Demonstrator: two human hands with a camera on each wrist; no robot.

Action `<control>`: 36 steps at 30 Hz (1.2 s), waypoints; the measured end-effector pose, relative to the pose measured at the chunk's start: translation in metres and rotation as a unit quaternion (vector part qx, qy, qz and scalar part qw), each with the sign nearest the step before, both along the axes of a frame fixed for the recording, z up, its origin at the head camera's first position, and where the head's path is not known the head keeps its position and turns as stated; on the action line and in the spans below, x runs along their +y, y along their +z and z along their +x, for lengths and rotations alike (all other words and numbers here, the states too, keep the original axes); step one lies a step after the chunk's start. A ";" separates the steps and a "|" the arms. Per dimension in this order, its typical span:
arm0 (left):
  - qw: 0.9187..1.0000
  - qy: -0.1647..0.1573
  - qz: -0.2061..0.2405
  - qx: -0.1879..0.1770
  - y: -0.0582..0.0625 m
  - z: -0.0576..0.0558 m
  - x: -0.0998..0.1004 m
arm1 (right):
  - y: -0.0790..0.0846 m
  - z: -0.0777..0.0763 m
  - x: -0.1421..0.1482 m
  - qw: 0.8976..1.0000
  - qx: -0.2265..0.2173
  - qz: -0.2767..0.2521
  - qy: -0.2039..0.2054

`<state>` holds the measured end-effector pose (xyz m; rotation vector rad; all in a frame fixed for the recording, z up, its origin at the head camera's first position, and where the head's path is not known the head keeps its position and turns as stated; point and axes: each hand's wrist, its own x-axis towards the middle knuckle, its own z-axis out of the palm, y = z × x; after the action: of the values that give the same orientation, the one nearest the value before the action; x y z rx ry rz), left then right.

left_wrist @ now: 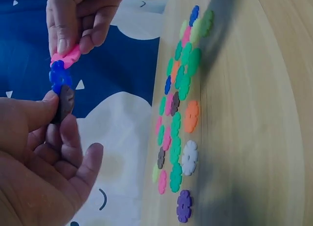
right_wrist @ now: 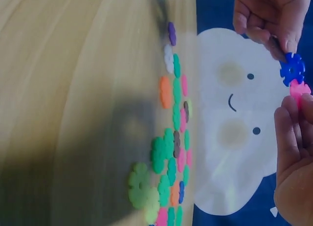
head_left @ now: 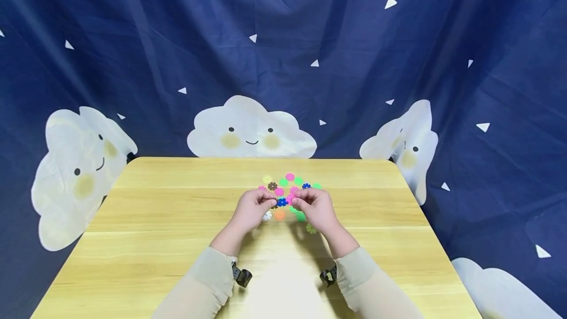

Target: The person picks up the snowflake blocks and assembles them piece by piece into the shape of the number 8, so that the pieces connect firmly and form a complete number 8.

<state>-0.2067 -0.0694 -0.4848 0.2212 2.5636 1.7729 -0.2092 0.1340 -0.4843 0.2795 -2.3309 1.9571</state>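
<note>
Above the table my left hand pinches a dark brown notched plastic disc between thumb and fingers. A blue flower-shaped disc is joined to its edge. My right hand pinches a pink disc, which meets the blue disc on the other side. The three form a short chain between both hands. In the wrist views the brown disc is partly covered by the left fingers and the pink one by the right fingers.
Under and beyond the hands, many loose notched discs lie on the wooden table, among them an orange disc, a white disc, a purple disc and several green ones. A blue curtain with white clouds hangs behind.
</note>
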 end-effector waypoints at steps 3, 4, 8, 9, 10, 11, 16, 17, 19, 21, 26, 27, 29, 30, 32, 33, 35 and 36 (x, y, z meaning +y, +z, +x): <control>1.000 -0.001 -0.006 0.006 0.003 0.002 0.002 | 0.000 0.001 0.001 1.000 -0.002 -0.027 0.003; 1.000 -0.003 -0.008 0.008 0.004 0.002 0.003 | 0.000 0.001 0.002 1.000 0.000 -0.031 0.005; 0.999 -0.027 -0.027 0.011 0.007 0.002 0.005 | 0.004 0.001 0.008 0.999 0.020 0.015 0.021; 0.999 -0.035 -0.035 0.012 0.009 0.001 0.006 | 0.005 0.001 0.009 0.999 0.026 0.032 0.028; 0.998 -0.044 -0.042 0.016 0.011 0.001 0.007 | 0.006 0.001 0.009 0.998 0.030 0.046 0.037; 0.997 -0.051 -0.049 0.018 0.013 0.001 0.009 | 0.006 0.001 0.010 0.997 0.035 0.056 0.044; 0.997 -0.039 -0.067 0.015 0.016 -0.002 0.016 | -0.002 -0.003 0.011 0.995 0.025 0.093 0.020; 0.998 -0.024 -0.063 0.009 0.015 -0.002 0.015 | -0.006 -0.004 0.012 0.992 0.013 0.125 0.005; 0.999 0.009 -0.044 0.003 0.013 -0.004 0.015 | -0.014 -0.007 0.014 0.972 -0.012 0.235 -0.021; 0.999 0.036 -0.017 -0.008 0.011 -0.006 0.013 | -0.023 -0.010 0.016 0.933 -0.033 0.356 -0.023; 0.998 0.051 0.020 -0.016 0.010 -0.008 0.011 | -0.039 -0.010 0.014 0.865 -0.061 0.499 0.002; 0.998 0.050 0.021 -0.016 0.011 -0.008 0.011 | -0.041 -0.009 0.013 0.859 -0.064 0.507 0.002; 0.999 0.046 0.023 -0.014 0.011 -0.008 0.011 | -0.043 -0.008 0.012 0.859 -0.069 0.508 0.000; 0.998 0.046 0.026 -0.016 0.011 -0.007 0.011 | -0.044 -0.008 0.012 0.860 -0.070 0.505 0.000; 0.998 0.049 0.031 -0.020 0.011 -0.007 0.011 | -0.046 -0.009 0.011 0.865 -0.070 0.496 -0.002; 0.998 0.051 0.032 -0.022 0.011 -0.008 0.011 | -0.046 -0.009 0.012 0.869 -0.070 0.490 -0.001; 0.998 0.055 0.035 -0.028 0.011 -0.007 0.011 | -0.047 -0.010 0.013 0.876 -0.073 0.477 0.001; 0.997 0.057 0.036 -0.032 0.011 -0.007 0.012 | -0.048 -0.011 0.014 0.880 -0.074 0.469 0.003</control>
<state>-0.2139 -0.0579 -0.4737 0.0184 2.5169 1.8798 -0.2199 0.1481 -0.5319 0.1796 -3.1895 0.6953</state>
